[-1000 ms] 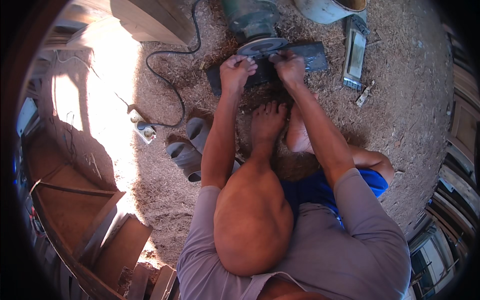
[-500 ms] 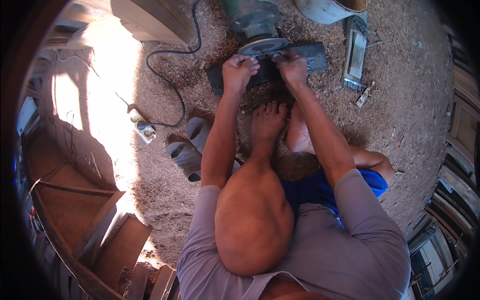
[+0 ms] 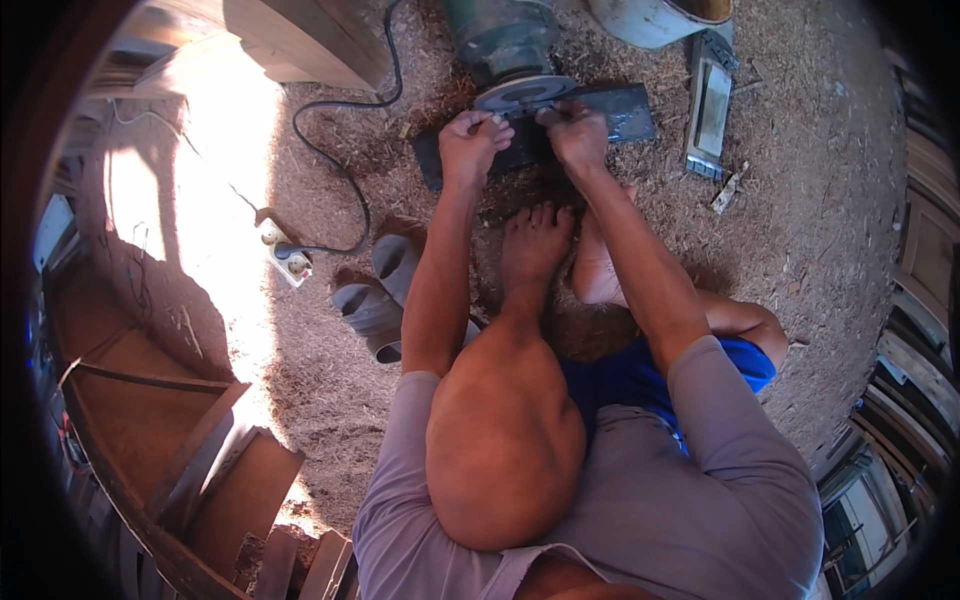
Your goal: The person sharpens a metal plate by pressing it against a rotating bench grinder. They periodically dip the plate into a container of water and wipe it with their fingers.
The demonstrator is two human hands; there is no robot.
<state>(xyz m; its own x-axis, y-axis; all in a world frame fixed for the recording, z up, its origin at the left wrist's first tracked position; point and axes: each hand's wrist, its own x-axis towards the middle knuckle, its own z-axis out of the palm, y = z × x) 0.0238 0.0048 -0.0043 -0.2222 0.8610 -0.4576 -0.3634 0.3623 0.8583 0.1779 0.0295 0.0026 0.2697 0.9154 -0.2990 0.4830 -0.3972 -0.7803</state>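
While the person sits on the sawdust-covered ground, the left hand [image 3: 473,140] and right hand [image 3: 577,128] both clench a dark flat blade [image 3: 620,105]. It lies against the grinding disc [image 3: 523,92] (green motor [image 3: 500,35] just behind), beyond the bare feet [image 3: 538,240].

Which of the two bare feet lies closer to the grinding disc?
The left foot, toes pointing up at the grey disc, lies closer. The right foot, beside it, is turned on its side, partly hidden behind the right forearm.

My right hand [image 3: 578,133] edges a touch toward 9 o'clock along the disc [image 3: 524,93]; my left hand [image 3: 472,148] barely shifts.
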